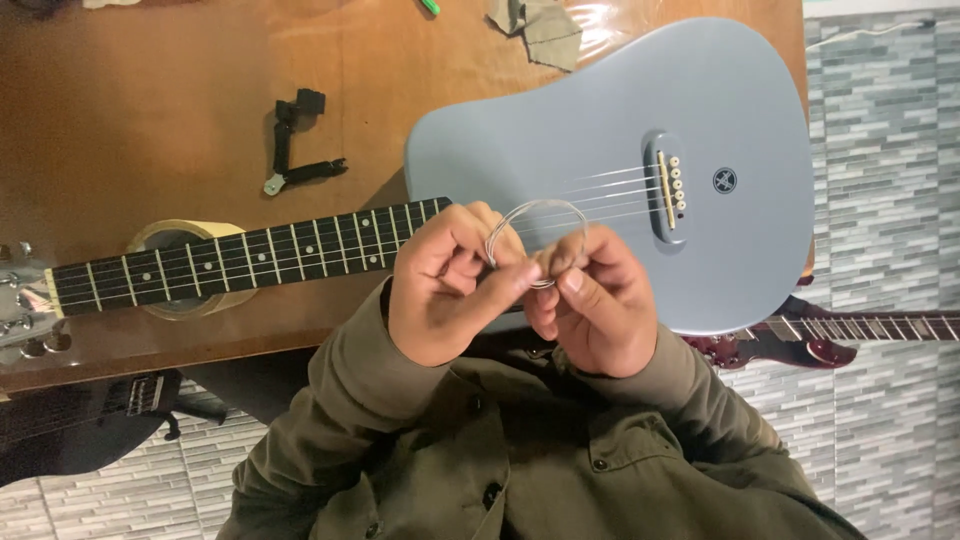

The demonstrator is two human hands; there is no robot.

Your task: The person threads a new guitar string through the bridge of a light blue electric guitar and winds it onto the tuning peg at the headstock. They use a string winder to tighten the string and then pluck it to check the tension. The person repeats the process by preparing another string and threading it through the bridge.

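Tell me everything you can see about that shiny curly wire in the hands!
The coiled wire is thin, silvery and looks like metal, wound into a round loop. It is held up over the grey-blue guitar, just above the neck joint. The left hand and right hand both pinch its lower edge with their fingertips; the upper arc stands free.

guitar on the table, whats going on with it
A person in an olive jacket holds a coiled thin metal guitar string between both hands, the left hand and right hand pinching it together above a pale blue acoustic guitar. The guitar lies flat on a brown wooden table. A black string winder and a roll of tape sit nearby.
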